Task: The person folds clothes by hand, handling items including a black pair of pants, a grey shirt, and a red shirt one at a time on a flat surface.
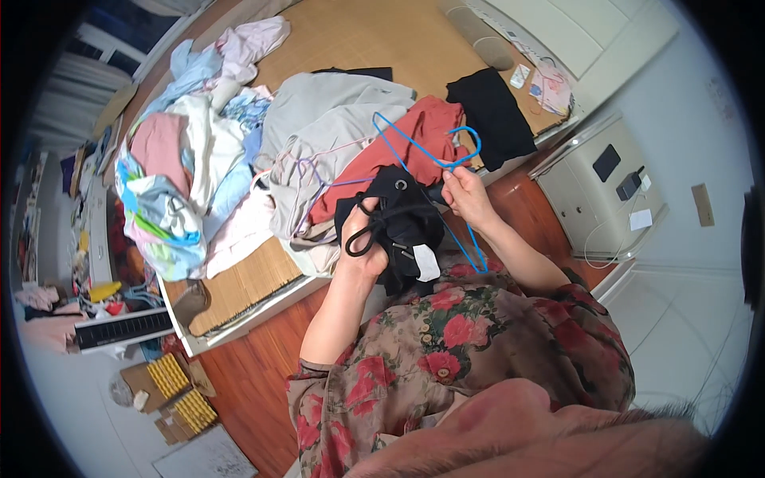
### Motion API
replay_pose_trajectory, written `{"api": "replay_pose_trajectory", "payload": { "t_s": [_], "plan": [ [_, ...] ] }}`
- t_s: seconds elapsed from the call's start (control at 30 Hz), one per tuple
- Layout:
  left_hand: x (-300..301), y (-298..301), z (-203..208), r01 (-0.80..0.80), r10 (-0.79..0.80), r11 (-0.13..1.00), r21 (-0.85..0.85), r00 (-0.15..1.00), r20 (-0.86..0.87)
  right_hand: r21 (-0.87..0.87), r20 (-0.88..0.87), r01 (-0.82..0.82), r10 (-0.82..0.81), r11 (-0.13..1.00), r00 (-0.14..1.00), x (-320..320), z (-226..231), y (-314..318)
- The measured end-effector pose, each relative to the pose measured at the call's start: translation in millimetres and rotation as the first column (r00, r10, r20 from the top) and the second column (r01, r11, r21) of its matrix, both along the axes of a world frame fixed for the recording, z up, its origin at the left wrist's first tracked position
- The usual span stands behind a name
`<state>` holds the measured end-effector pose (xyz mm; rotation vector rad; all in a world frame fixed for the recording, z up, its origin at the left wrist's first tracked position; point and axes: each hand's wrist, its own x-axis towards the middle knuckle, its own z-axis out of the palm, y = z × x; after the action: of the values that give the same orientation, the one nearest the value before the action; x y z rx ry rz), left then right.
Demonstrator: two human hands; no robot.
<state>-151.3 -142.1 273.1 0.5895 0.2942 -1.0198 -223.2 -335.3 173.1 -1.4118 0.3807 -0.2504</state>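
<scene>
My left hand (pixel 365 243) is closed around a black drawstring garment (pixel 405 219), bunched up in front of my body. A metal eyelet, a loop of black cord and a white label show on the cloth. In my right hand (pixel 467 196) a blue clothes hanger (pixel 479 145) is gripped near the base of its hook. The hanger tilts, one arm passing behind the black cloth and its far corner pointing away from me. Just beyond both hands lies a red garment (pixel 422 123) with a purple hanger (pixel 319 177) beside it.
A bed with a tan mat (pixel 343 32) carries a grey garment (pixel 319 103), folded black cloth (pixel 490 111) and a heap of mixed laundry (pixel 187 167) at left. At right stands a pale cabinet (pixel 574 215) with a dark phone (pixel 606 162) on top. Cardboard boxes (pixel 171 398) sit lower left.
</scene>
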Motion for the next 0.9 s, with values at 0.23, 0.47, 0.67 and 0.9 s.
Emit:
{"api": "replay_pose_trajectory", "payload": {
  "t_s": [0.23,0.47,0.67,0.9],
  "plan": [
    [1,-28,34,0.115,-0.1,0.943,-0.313,0.993,0.064,0.172,-0.05,0.411,-0.409,0.895,0.911,0,-6,-83],
    [7,-33,33,0.202,-0.191,0.876,-0.438,0.979,0.071,-0.134,0.045,0.658,-0.659,0.741,0.751,48,-17,-316],
    [15,-24,22,0.1,-0.101,0.898,-0.429,0.995,0.021,-0.7,0.129,0.418,-0.473,0.579,0.871,55,-79,-220],
    [21,-11,31,0.008,0.017,0.933,-0.359,0.998,0.067,-0.223,-0.079,-0.006,-0.012,0.975,0.997,16,-49,-62]
  ]
}}
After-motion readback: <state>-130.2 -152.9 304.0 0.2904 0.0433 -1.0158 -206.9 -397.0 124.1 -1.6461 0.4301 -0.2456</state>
